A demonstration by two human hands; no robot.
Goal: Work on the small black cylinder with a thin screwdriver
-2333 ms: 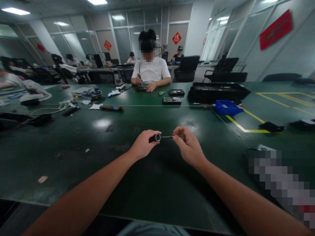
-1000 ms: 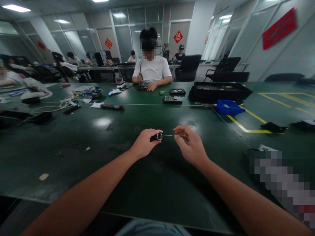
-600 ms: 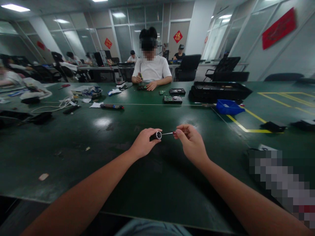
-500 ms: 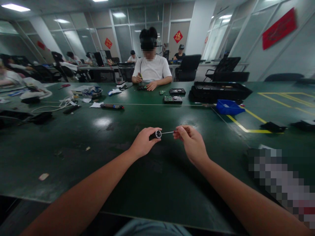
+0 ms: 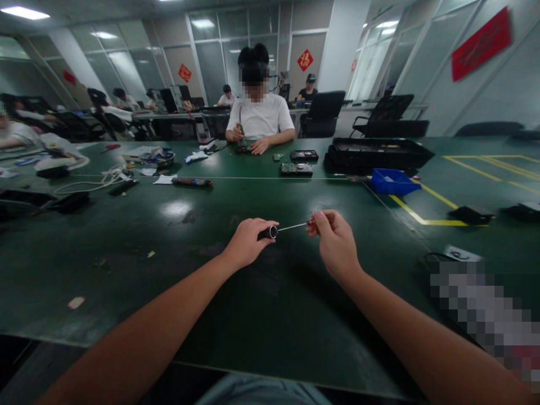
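Note:
Above the table's middle, my left hand (image 5: 244, 243) is closed around a short black cylinder (image 5: 265, 232) whose open end has a bright metal ring and faces right. My right hand (image 5: 340, 244) pinches the reddish end of a thin metal rod (image 5: 292, 226) between thumb and fingers. The rod runs left, slightly downward, and its far end meets the ringed mouth of the cylinder. Whether its tip is inside or just at the rim, I cannot tell. Fingers hide most of the cylinder's body and the rod's reddish end.
Across the green table (image 5: 228, 315), a person (image 5: 259, 115) works with a tool on a small dark part. Circuit boards (image 5: 296, 168), a long black tray (image 5: 377, 154) and a blue bin (image 5: 394, 182) lie ahead. A dark pen-like tool (image 5: 193, 182) and a white cable (image 5: 95, 183) are left.
My right hand has moved right and slightly up, drawing the rod outward, so more of it shows. My left hand and the cylinder have barely shifted; the cylinder's mouth is turned a little.

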